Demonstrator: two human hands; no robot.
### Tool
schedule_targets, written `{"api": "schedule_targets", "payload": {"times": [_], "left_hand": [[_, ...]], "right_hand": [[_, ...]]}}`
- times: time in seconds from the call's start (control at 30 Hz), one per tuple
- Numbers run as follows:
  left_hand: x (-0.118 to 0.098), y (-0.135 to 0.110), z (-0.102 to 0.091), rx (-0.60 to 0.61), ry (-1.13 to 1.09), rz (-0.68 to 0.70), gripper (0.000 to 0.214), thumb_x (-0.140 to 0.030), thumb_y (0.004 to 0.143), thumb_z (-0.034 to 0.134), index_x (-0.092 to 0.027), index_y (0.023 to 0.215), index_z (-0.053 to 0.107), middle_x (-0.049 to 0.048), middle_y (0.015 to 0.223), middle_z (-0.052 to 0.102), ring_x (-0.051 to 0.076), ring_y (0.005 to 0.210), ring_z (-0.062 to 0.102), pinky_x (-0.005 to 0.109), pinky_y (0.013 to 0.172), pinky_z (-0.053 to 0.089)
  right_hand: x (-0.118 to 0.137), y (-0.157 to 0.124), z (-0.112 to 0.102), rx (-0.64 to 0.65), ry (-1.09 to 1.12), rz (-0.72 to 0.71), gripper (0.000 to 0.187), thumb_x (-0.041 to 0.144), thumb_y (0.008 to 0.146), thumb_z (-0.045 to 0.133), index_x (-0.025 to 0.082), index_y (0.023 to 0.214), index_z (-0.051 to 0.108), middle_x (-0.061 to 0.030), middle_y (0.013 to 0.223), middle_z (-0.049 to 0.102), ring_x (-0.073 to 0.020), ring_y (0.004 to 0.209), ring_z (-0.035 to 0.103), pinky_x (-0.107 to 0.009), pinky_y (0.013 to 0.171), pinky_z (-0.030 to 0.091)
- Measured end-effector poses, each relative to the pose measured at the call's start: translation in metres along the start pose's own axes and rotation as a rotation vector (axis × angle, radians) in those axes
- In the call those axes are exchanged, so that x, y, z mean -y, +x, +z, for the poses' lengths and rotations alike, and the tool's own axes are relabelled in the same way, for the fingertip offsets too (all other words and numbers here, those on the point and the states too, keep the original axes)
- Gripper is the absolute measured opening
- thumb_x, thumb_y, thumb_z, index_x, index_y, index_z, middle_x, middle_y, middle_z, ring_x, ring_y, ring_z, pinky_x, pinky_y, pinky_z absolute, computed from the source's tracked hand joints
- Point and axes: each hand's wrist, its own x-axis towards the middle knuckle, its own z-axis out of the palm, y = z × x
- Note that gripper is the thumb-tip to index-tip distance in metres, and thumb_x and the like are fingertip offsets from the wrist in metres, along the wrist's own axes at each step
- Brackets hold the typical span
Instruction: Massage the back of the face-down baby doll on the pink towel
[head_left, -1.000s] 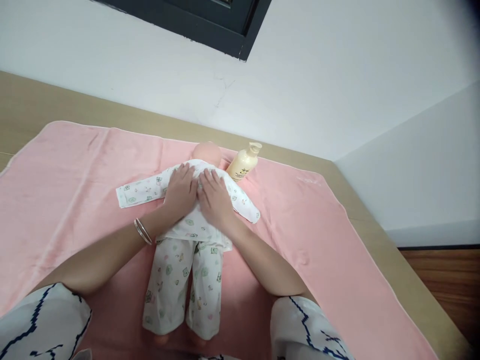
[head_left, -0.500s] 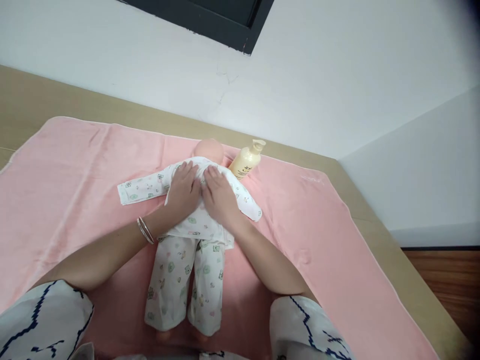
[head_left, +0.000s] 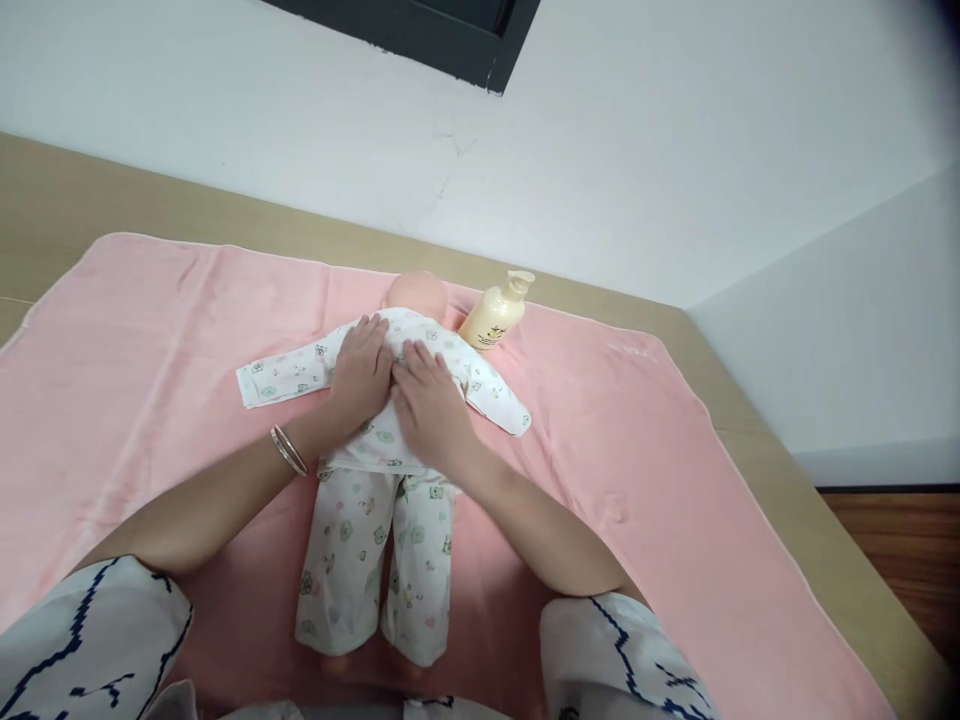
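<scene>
A doll lies stretched out on a pink blanket, its bald head at the far end. It wears a white printed top with long sleeves spread to both sides, and matching trousers; bare feet peek out below. My left hand rests flat on the left of the upper torso, fingers stretched out. Beside it, my right hand lies flat on the middle and right of the torso. A cream pump bottle leans or stands next to the doll's head. The face is not visible.
The blanket covers a tan wooden surface whose border shows at the back and right. A white wall rises behind it, with a dark frame at the top. Brown wood shows lower down at the right.
My right hand has slid slightly toward me and to the left over the top. My left hand has shifted only a little. The view has moved slightly.
</scene>
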Motion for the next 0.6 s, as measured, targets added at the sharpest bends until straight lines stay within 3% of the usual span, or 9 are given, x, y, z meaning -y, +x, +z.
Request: {"api": "schedule_targets", "payload": {"times": [0.07, 0.2, 0.4, 0.6], "left_hand": [[-0.009, -0.009, -0.002, -0.006, 0.040, 0.063, 0.047, -0.024, 0.102, 0.031, -0.008, 0.140, 0.053, 0.0173, 0.151, 0.054, 0.030, 0.151, 0.039, 0.056, 0.126, 0.032], [-0.023, -0.020, -0.008, 0.039, 0.052, 0.229, 0.043, -0.014, 0.097, 0.036, -0.016, 0.134, 0.058, 0.0113, 0.148, 0.058, 0.026, 0.150, 0.040, 0.056, 0.128, 0.029], [-0.014, -0.006, -0.006, 0.091, 0.019, 0.020, 0.053, -0.018, 0.091, 0.040, -0.010, 0.142, 0.052, 0.0161, 0.156, 0.049, 0.029, 0.151, 0.037, 0.054, 0.128, 0.028], [-0.011, -0.005, -0.003, 0.107, -0.030, -0.016, 0.051, -0.020, 0.096, 0.033, -0.012, 0.145, 0.049, 0.0148, 0.160, 0.043, 0.027, 0.155, 0.031, 0.055, 0.129, 0.022]], "right_hand": [[-0.024, 0.016, -0.001, -0.046, 0.095, 0.078, 0.044, 0.028, 0.104, 0.028, 0.017, 0.131, 0.062, -0.0123, 0.162, 0.040, -0.0281, 0.155, 0.028, -0.059, 0.128, 0.019], [-0.045, 0.032, 0.003, -0.163, 0.147, 0.194, 0.045, 0.033, 0.101, 0.037, 0.013, 0.139, 0.051, -0.0187, 0.158, 0.043, -0.0296, 0.151, 0.035, -0.062, 0.125, 0.021], [-0.010, 0.009, 0.007, -0.074, -0.014, 0.134, 0.055, 0.025, 0.098, 0.037, 0.008, 0.149, 0.045, -0.0196, 0.164, 0.034, -0.0352, 0.157, 0.018, -0.060, 0.127, 0.020], [-0.035, 0.021, 0.005, -0.027, 0.033, 0.128, 0.068, 0.036, 0.093, 0.051, 0.010, 0.155, 0.040, -0.0151, 0.168, 0.025, -0.0354, 0.158, 0.017, -0.060, 0.128, 0.012]]}}
